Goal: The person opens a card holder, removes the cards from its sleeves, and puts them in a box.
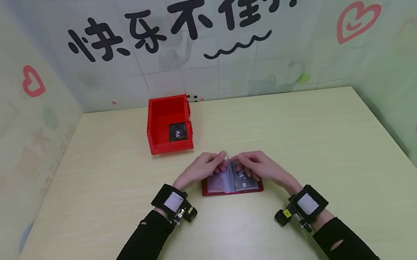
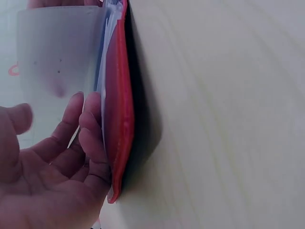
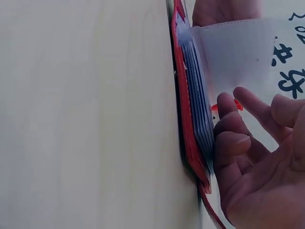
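A red card holder (image 1: 260,189) lies spread on the table with clear sleeve pages. One translucent sleeve (image 2: 62,52) stands raised in the middle, between the hands. A dark card marked "Vip" (image 1: 246,183) shows on the right-hand side. My left hand (image 1: 210,164) is over the left half; its fingertips (image 2: 76,102) touch the holder's inner side, with the thumb held apart. Loosely bent, the right hand's fingers (image 3: 231,143) rest against the stacked sleeves (image 3: 200,105) on the right, and its thumb is free of them.
Behind the card holder, a red bin (image 1: 172,147) stands toward the back of the table, slightly left, with a black "Vip" card (image 1: 178,132) inside. Printed backdrop walls (image 1: 200,76) border the pale wooden table (image 1: 341,163) at the back and sides.
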Motion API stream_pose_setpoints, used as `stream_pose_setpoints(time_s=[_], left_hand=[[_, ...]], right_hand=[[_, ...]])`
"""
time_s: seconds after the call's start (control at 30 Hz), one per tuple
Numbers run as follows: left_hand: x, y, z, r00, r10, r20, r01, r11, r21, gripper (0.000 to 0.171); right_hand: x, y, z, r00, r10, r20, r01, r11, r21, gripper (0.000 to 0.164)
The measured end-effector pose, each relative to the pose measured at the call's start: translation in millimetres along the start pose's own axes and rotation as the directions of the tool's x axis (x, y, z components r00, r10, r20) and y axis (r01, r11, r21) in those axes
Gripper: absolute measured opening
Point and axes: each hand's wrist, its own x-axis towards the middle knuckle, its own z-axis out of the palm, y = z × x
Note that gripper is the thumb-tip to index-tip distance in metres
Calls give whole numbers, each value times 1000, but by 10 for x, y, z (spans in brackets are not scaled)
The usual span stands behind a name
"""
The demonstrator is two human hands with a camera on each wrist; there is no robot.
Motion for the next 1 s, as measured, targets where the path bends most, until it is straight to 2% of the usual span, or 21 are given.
stream_pose_setpoints(time_s=[0.13,0.3,0.4,0.57,0.67,0.8,0.9,1.0], left_hand=[[-13,5,-11,999,-25,-43,25,1000,-5,52],[-39,-32,-48,998,-10,-63,10,1000,1,34],[-63,-34,-59,996,-11,-91,14,999,31,25],[-83,-11,-53,984,-31,-176,50,993,109,24],[-88,-17,-51,976,-39,-216,73,986,151,28],[-109,-12,-38,968,-30,-247,76,981,180,29],[-131,18,-13,965,-29,-259,86,973,214,31],[-143,58,18,963,-32,-268,110,953,281,33]], right_hand=[[12,12,3,999,-17,32,21,994,-106,37],[-10,30,-11,1000,-15,24,19,989,-146,36],[-41,35,-29,1000,-25,1,24,987,-158,34],[-53,52,-81,996,-50,-71,32,969,-244,35],[-51,47,-122,994,-23,-110,-12,952,-307,45],[-50,29,-166,994,41,-100,-74,932,-354,60],[-36,35,-189,994,68,-81,-93,925,-368,60],[-15,55,-212,995,74,-65,-93,924,-371,57]])
